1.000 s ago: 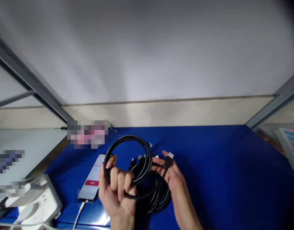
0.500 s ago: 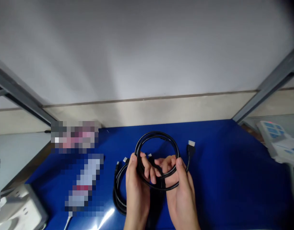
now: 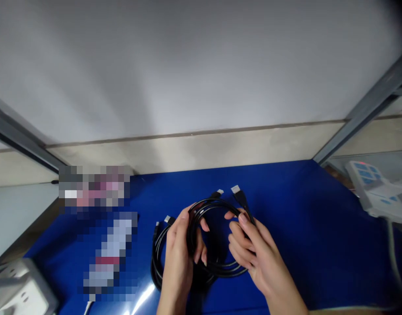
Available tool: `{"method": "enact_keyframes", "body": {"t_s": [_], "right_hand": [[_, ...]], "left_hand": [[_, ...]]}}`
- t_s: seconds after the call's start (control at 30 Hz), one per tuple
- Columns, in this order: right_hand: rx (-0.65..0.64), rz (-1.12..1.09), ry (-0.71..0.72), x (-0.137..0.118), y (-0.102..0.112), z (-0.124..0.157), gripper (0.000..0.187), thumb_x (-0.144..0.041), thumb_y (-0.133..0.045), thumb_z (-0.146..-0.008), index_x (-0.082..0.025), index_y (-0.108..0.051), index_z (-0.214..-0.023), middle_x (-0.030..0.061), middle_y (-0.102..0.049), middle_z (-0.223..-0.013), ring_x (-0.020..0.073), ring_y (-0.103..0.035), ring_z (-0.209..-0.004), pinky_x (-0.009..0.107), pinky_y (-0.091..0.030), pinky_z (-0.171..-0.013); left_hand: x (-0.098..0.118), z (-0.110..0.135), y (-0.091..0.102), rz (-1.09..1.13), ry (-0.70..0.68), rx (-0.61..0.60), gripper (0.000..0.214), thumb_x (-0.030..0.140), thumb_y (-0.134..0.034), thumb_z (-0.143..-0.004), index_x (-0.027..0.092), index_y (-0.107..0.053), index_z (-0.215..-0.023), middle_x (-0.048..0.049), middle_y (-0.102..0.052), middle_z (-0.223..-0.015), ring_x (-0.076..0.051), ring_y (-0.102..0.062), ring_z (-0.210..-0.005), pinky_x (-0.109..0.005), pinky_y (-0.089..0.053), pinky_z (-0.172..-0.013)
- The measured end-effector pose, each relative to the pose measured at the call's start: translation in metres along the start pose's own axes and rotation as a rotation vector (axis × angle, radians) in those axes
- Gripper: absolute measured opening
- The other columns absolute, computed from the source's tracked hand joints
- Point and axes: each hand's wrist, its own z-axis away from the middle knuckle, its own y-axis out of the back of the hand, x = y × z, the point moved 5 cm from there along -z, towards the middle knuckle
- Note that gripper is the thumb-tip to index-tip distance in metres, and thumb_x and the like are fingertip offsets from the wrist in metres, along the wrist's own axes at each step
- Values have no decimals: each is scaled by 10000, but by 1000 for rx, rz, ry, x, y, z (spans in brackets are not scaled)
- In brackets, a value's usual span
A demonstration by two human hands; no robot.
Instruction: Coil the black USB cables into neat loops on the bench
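Observation:
A coiled black cable [image 3: 217, 267] is held low over the blue mat [image 3: 302, 218] by both hands. My left hand [image 3: 183, 245] is wrapped round the left side of the coil. My right hand [image 3: 256, 251] grips its right side, fingers curled over the loops. Two silver-tipped plugs [image 3: 236, 192] stick out beyond the coil toward the wall. A second black cable coil [image 3: 158, 258] lies flat on the mat just left of my left hand.
A blurred-out phone [image 3: 110, 253] lies on the mat to the left. A white power strip [image 3: 17, 288] sits at the lower left corner. A white device with blue buttons [image 3: 374, 188] rests at the right. Grey frame posts flank the wall.
The coil has been lowered and tilted flatter toward the mat. My right hand shifted to the coil's right side, and the plug ends now point toward the wall. The view moved slightly right.

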Motion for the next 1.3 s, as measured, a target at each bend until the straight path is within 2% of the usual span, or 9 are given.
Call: {"method": "enact_keyframes", "body": {"t_s": [0.17, 0.3, 0.47, 0.6, 0.7, 0.83, 0.97, 1.13, 1.3], "right_hand": [[-26, -44, -9, -5, 7, -3, 330, -491, -830, -948, -191, -715, -872, -112, -356, -599, 13, -117, -437, 181, -134, -394], [128, -46, 100, -11, 9, -6, 284, -470, -842, -929, -199, -791, -997, -19, -622, -744, 12, -244, -460, 175, -245, -425], [139, 8, 202, -13, 4, -1, 251, -447, -765, -964, -228, -837, -1064, 90, -770, -999, 148, -578, -700, 309, -538, -696], [30, -105, 166, -9, -5, 3, 487, -574, -633, -977, -231, -810, -1275, 175, -783, -1239, 282, -695, -958, 450, -577, -876], [-23, -181, 153, 0, -17, 5, 559, -626, -564, -998, -267, -753, -1383, 172, -756, -1327, 271, -715, -919, 462, -598, -845], [156, -101, 270, 9, -25, 8, 485, -593, -561, -1067, -299, -694, -1428, 53, -766, -961, 107, -559, -510, 262, -495, -509], [358, 29, 451, 6, -20, 13, 523, -538, -557, -1104, -247, -604, -1536, -105, -499, -535, 89, -370, -340, 217, -397, -393], [530, 190, 574, -3, -2, 13, 502, -523, -612, -1094, -167, -708, -1435, -127, -400, -450, 80, -393, -352, 221, -446, -455], [507, 321, 647, -3, 3, 13, 527, -501, -679, -1062, -182, -688, -1481, -119, -441, -468, 77, -409, -386, 218, -427, -465]], "left_hand": [[-7, 1, 1, 34, 112, -74, 307, 483, -675, -1033, 186, -723, -1096, 88, -477, -538, -49, -170, -369, -148, -287, -330], [-9, 0, -2, 215, 173, -135, 253, 350, -654, -1024, 165, -721, -1183, 101, -435, -572, -43, -177, -391, -126, -312, -357], [-6, 3, 2, 369, 57, 71, 233, 297, -714, -993, 131, -759, -1149, 108, -358, -585, -44, -195, -416, -127, -289, -352], [-1, 9, 6, 410, -38, 264, 215, 327, -748, -1009, 170, -759, -1155, 122, -290, -583, -46, -142, -425, -132, -230, -341], [3, 11, 6, 417, -99, 314, 210, 342, -764, -1009, 195, -749, -1158, 120, -292, -596, -49, -140, -440, -134, -217, -353], [5, 11, 4, 280, -145, 286, 345, 426, -822, -965, 208, -730, -1216, 130, -281, -613, -48, -123, -467, -127, -210, -375], [-1, 6, -1, 117, -94, 130, 423, 516, -807, -955, 179, -735, -1201, 135, -250, -608, -45, -98, -476, -135, -164, -390], [-14, 5, -8, -31, -32, 21, 448, 586, -751, -974, 198, -737, -1195, 117, -284, -627, -45, -124, -472, -151, -147, -404], [-10, 11, -17, -87, -60, 54, 500, 605, -705, -999, 260, -689, -1361, 111, -250, -642, -70, -115, -510, -165, -134, -436]]}}
